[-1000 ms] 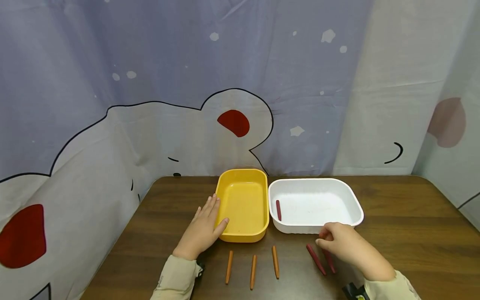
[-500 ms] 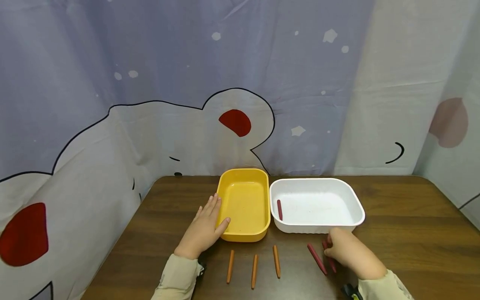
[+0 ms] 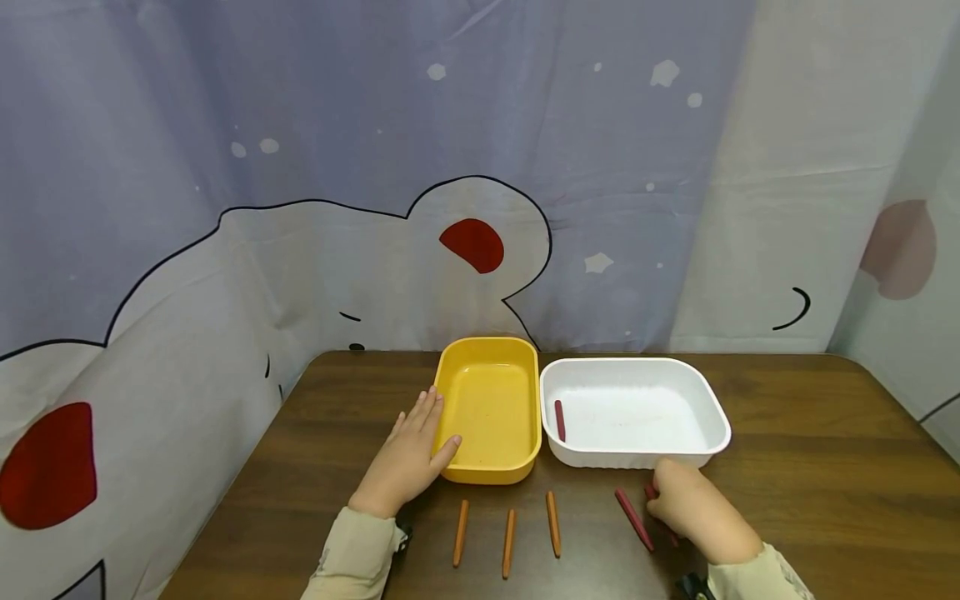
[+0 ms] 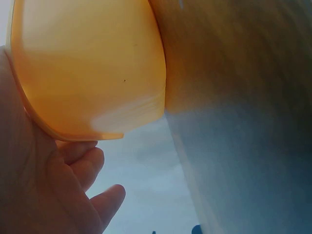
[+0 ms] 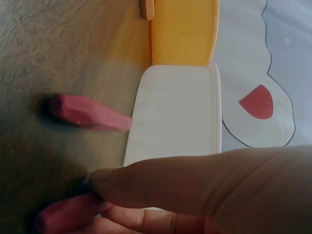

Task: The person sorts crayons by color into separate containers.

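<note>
In the head view my left hand (image 3: 403, 465) lies with fingers extended along the left rim of a yellow tray (image 3: 486, 476). The left wrist view shows its palm against the tray's side. My right hand (image 3: 697, 507) is low over the table before a white tray (image 3: 600, 457). Its thumb and fingers pinch a dark red crayon (image 5: 68, 214), mostly covered by the hand in the head view. Just left of that hand lies a second dark red crayon (image 3: 633, 520). Another red crayon (image 3: 559, 421) is inside the white tray, by its left wall.
Three orange crayons lie spaced apart in front of the yellow tray: a left one (image 3: 461, 533), a middle one (image 3: 508, 544) and a right one (image 3: 553, 524). The two trays stand side by side near the wooden table's (image 3: 810, 433) back edge, before a printed curtain (image 3: 615, 167).
My right hand has come down from near the white tray's front edge onto the right-hand red crayon and now pinches it. The left hand stays on the yellow tray.
</note>
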Available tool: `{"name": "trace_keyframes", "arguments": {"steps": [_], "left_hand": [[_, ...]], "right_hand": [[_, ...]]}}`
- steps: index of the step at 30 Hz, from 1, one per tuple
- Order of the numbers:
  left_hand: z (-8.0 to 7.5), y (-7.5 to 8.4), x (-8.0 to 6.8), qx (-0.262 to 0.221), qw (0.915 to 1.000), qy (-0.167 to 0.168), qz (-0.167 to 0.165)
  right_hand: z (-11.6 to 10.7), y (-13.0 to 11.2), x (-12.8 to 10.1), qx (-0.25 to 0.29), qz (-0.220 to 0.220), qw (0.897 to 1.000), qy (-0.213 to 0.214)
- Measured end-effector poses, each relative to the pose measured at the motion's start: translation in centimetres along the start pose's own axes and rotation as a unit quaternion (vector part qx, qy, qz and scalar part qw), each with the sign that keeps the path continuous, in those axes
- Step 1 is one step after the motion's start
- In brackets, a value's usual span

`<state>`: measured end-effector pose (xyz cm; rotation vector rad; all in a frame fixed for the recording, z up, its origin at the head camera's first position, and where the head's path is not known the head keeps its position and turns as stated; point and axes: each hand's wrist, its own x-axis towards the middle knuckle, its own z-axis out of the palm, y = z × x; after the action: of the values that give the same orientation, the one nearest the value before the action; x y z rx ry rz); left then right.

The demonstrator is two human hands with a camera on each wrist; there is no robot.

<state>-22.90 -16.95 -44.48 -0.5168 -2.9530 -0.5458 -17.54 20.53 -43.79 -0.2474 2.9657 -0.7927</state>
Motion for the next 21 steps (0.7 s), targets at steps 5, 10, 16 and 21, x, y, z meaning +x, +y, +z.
{"name": "trace_keyframes", "arguments": {"steps": [5, 10, 16, 21], "left_hand": [[0.0, 0.0, 0.0, 0.001, 1.0000, 0.000, 0.000], [-0.1, 0.0, 0.0, 0.001, 1.0000, 0.000, 0.001], [-0.1, 0.0, 0.0, -0.006, 1.0000, 0.001, -0.001], [0.0, 0.0, 0.0, -0.006, 1.0000, 0.004, 0.001]], "right_hand": [[-0.2, -0.3, 0.1, -0.014, 0.007, 1.000, -0.013], [-0.2, -0.5, 0.1, -0.014, -0.004, 1.000, -0.021], [-0.3, -0.9, -0.1, -0.002, -0.011, 1.000, -0.024], [-0.3, -1.2, -0.1, 0.014, -0.025, 0.999, -0.024]]}}
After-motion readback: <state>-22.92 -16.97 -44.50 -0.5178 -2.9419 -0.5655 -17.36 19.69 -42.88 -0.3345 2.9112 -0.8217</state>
